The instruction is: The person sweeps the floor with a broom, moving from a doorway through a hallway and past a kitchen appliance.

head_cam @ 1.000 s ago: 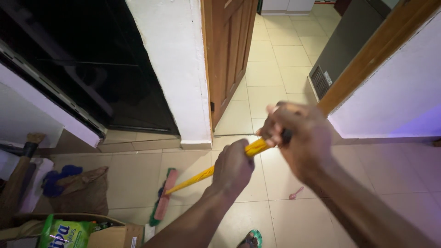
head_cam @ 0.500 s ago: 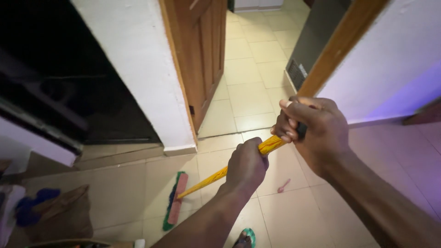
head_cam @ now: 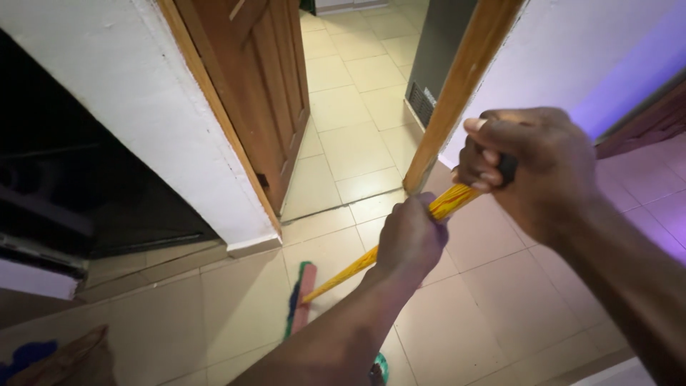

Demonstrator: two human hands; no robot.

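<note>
Head view looks down along your forearms to the broom you hold. Nearest you, at the bottom edge, a green sandal (head_cam: 379, 369) shows on the pale floor tiles (head_cam: 493, 314), just behind your left forearm. Your left hand (head_cam: 410, 239) wraps the yellow broom handle (head_cam: 341, 275) about midway up, fingers clamped tight around it. Your right hand (head_cam: 532, 168) sits higher and to the right, fingers closed over the handle's black end grip (head_cam: 506, 169); the two hands are near each other, with a short stretch of yellow handle showing between them.

From your left hand the handle slopes down and to the left to the broom head (head_cam: 299, 307), a reddish bar with green bristles that rests on the tiles. It lies close to the foot of the white wall corner (head_cam: 171, 136), with a strip of bare tile between them. Left of that corner a dark recess (head_cam: 78, 186) runs back along the floor edge, and a brown bag (head_cam: 75, 357) lies at the lower left.

To the right of the broom head the tiles are open up to the doorway. A wooden door (head_cam: 264, 78) stands swung open on the left side, and the wooden door frame post (head_cam: 457, 93) stands on the right, its foot just above your left hand. Beyond the threshold, tiles continue past a grey appliance (head_cam: 436, 64) with a vent grille.
</note>
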